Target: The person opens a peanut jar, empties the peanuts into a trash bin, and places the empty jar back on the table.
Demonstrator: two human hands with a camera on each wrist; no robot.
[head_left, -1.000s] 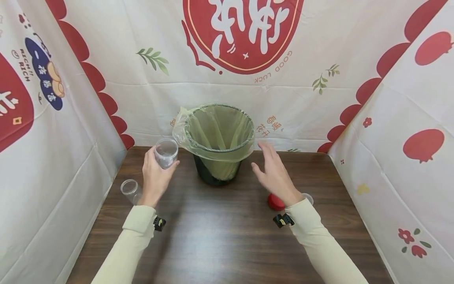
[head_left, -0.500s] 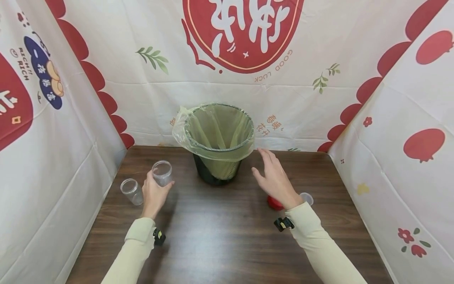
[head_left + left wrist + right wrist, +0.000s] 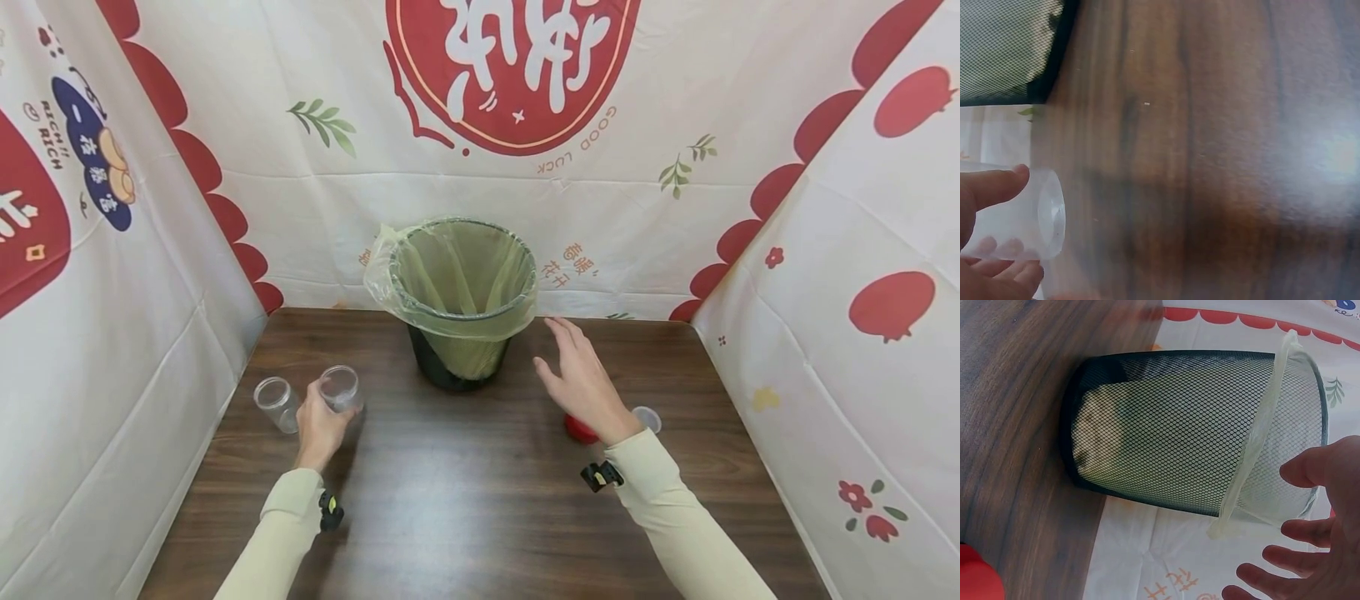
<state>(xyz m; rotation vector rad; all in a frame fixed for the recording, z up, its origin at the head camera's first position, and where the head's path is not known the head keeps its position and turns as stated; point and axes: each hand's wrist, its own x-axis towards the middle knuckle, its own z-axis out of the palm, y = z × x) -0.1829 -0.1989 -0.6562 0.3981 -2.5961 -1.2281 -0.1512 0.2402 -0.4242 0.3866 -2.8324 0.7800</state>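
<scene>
My left hand [image 3: 321, 431] grips a clear plastic jar [image 3: 340, 388], thumb on one side and fingers round the other. In the left wrist view the jar's base [image 3: 1052, 214] is close over the wooden tabletop. Just left of this hand a second clear jar [image 3: 277, 403] stands on the table, with no lid on it. My right hand [image 3: 583, 386] hovers with fingers spread and holds nothing. Beyond its fingertips is a black mesh bin [image 3: 1166, 431] lined with a pale yellow-green bag [image 3: 480, 327], whose edge is folded over the rim.
Partly hidden under my right wrist lies a red lid [image 3: 580, 429]. A small translucent round lid [image 3: 647, 419] is beside it, to the right. Printed cloth [image 3: 600, 200] hangs at the back and on both sides of the dark wooden table [image 3: 450, 517].
My left hand has come down and toward me with the jar, closer to the tabletop beside the second jar. The right hand has lowered only slightly.
</scene>
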